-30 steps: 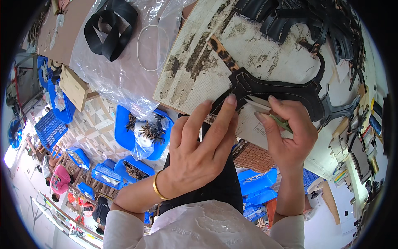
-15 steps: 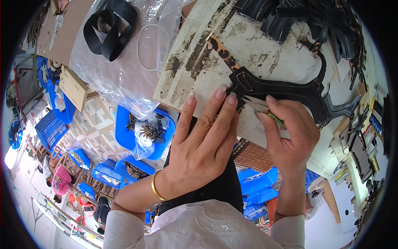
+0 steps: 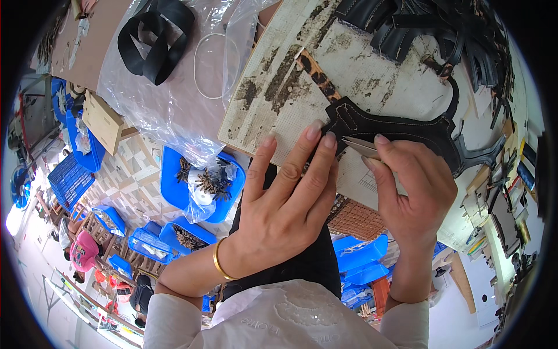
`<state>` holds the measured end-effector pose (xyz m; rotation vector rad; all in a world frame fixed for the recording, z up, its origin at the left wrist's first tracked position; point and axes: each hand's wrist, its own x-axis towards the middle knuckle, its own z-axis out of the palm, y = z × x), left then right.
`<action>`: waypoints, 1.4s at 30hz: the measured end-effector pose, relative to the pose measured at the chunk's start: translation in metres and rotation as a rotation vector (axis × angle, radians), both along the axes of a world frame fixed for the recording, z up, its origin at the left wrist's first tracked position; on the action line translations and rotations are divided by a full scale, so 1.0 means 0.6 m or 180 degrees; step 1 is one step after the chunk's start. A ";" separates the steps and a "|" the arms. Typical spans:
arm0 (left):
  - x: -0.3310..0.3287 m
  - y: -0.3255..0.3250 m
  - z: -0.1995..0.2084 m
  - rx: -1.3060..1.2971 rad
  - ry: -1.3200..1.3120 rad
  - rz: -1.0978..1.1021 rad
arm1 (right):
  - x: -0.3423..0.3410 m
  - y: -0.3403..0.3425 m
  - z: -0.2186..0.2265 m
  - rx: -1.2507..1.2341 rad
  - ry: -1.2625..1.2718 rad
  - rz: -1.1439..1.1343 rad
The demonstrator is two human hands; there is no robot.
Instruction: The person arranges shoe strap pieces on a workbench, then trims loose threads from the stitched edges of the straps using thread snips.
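Observation:
A black leather strap piece (image 3: 401,126) with pale stitching lies on the worn pale board, a leopard-print strip (image 3: 317,72) sticking out from its upper left end. My left hand (image 3: 290,186) is flat with its fingers stretched out, and its fingertips press the near left edge of the leather. To its right, my right hand (image 3: 415,189) is closed on small thread snips (image 3: 361,145), pinched between thumb and fingers. Their pointed metal blades reach left to the leather's near edge, close by my left fingertips. The snips' handle is hidden in my hand.
More black strap pieces (image 3: 424,26) are heaped at the board's far right. Clear plastic (image 3: 151,116) and a looped black band (image 3: 156,41) lie on the brown surface at left. Blue bins (image 3: 174,174) stand below. Tools (image 3: 505,221) line the right side.
The snips' two blades, spread apart before, are now nearly together. My right hand has turned and shifted slightly right, so the green handle no longer shows. My left hand remains on the leather.

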<state>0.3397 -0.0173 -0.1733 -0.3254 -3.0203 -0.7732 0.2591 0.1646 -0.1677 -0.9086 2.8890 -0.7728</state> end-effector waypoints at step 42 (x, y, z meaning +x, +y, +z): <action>-0.024 0.000 -0.001 -0.0168 0.0069 -0.0047 | 0.048 0.000 -0.038 -0.1112 -0.0906 -0.1006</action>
